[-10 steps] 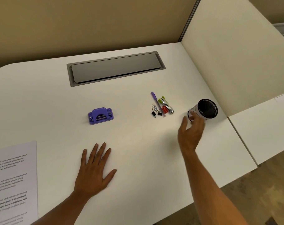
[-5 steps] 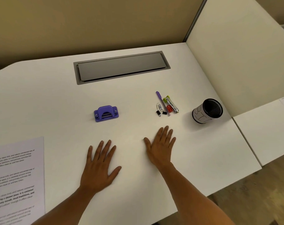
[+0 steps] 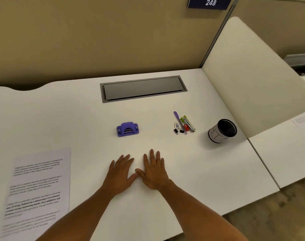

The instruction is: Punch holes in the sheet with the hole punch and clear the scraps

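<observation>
A purple hole punch [image 3: 127,129] sits on the white desk [image 3: 209,171], a little beyond my hands. A printed sheet [image 3: 38,190] lies flat at the desk's near left, well apart from the punch. My left hand [image 3: 121,173] and my right hand [image 3: 153,173] lie palm down on the desk side by side, fingers straight, thumbs nearly touching. Neither hand holds anything.
A black mesh pen cup [image 3: 222,130] lies tipped on its side at the right. Left of it lies a small pile of pens, clips and a stapler [image 3: 183,123]. A grey cable hatch [image 3: 143,88] is set in the desk's far side. A white divider panel [image 3: 252,94] stands on the right.
My right hand left the pen cup and came down flat beside my left hand, then slid closer until the thumbs almost meet. The camera tilted up, showing more of the wall.
</observation>
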